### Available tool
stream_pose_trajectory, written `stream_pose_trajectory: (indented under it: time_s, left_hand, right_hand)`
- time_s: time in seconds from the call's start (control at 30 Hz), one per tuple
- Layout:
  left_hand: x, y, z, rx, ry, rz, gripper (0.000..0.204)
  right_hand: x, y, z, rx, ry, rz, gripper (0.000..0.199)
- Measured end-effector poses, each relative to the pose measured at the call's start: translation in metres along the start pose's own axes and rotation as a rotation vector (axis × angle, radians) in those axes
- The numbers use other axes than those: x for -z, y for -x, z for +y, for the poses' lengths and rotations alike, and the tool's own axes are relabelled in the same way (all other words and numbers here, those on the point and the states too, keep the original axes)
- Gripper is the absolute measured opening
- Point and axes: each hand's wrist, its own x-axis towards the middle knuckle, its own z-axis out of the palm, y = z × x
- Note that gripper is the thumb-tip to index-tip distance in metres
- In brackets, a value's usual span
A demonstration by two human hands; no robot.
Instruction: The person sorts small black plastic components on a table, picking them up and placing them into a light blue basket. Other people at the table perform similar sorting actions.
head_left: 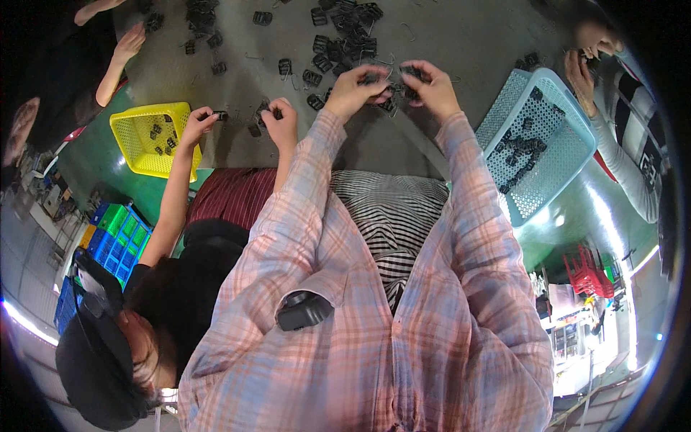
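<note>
The small black parts (389, 90) between both hands (392, 85) are mostly covered by fingers, seemingly clips.

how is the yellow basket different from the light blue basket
The yellow basket is smaller and sits at the left by a co-worker's arm; the light blue basket is larger and sits at the right table edge. The blue one holds more small black parts. Both are perforated plastic.

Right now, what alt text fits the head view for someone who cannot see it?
A person in a plaid shirt holds small black clips between left hand and right hand over a grey table, with a yellow basket and blue basket alongside and co-workers nearby.
</note>
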Motion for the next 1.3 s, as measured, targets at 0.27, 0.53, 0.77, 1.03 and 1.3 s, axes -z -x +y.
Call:
stream_pose_trajectory:
  time_s: [0.27, 0.53, 0.77, 1.03, 1.3]
  left_hand:
    - [0.003, 0.042, -0.022, 0.038, 0.255, 0.110, 0.033]
    - [0.000, 0.056, -0.036, -0.019, 0.209, 0.124, 0.032]
    - [-0.002, 0.069, -0.025, 0.056, 0.168, 0.238, 0.034]
    - [0.011, 0.069, -0.036, -0.154, 0.267, 0.121, 0.044]
    - [0.026, 0.066, -0.044, -0.073, 0.175, 0.215, 0.038]
  right_hand:
    - [0.004, 0.035, 0.033, -0.114, 0.195, 0.113, 0.025]
    - [0.020, 0.053, 0.053, -0.053, 0.405, 0.243, 0.022]
    - [0.015, 0.054, 0.037, -0.097, -0.304, 0.182, 0.021]
    - [-0.029, -0.003, 0.024, 0.091, 1.002, 0.338, 0.030]
    - [-0.003, 0.028, 0.019, 0.014, 0.936, 0.267, 0.034]
